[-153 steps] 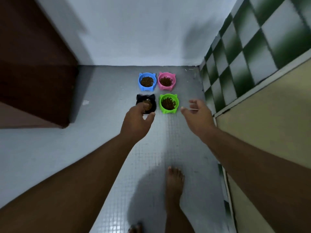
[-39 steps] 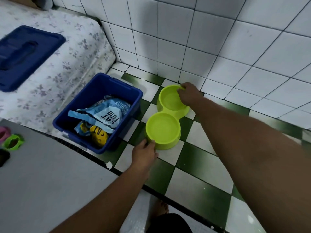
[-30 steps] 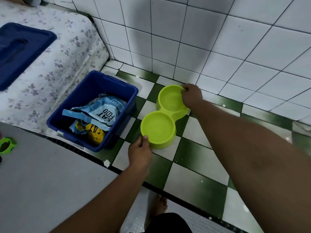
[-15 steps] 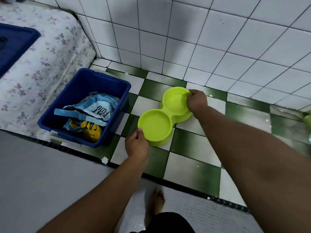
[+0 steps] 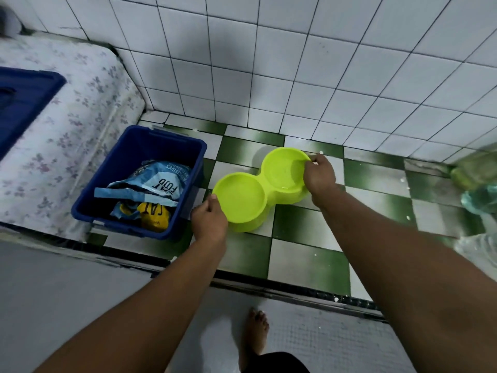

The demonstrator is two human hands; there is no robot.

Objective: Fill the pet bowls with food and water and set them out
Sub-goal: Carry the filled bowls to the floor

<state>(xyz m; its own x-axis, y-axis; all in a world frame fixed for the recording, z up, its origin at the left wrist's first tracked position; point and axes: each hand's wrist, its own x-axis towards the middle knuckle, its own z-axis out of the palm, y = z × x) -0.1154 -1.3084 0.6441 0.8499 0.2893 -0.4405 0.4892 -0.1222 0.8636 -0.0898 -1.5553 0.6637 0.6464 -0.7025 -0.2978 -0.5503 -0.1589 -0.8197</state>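
A lime-green double pet bowl [image 5: 243, 200] sits on the green and white checkered floor, both of its wells empty of food. My left hand [image 5: 208, 220] grips the rim of the near well at its left edge. My right hand [image 5: 318, 177] grips the rim of the far well on its right side. A blue bin [image 5: 129, 168] to the left of the bowl holds a light blue cat food bag [image 5: 153, 184] and a yellow bag [image 5: 154, 215].
A white tiled wall [image 5: 295, 76] runs behind the bowl. A floral mattress [image 5: 61, 146] with a blue lid [image 5: 21, 103] on it lies at the left. Clear plastic bottles [image 5: 478, 195] stand blurred at the right edge. My bare foot [image 5: 256, 332] stands on the grey floor below.
Earlier my hands were at four small filled bowls on the grey floor. Since then both hands hold the double bowl, which has slid a little to the right, away from the blue bin.
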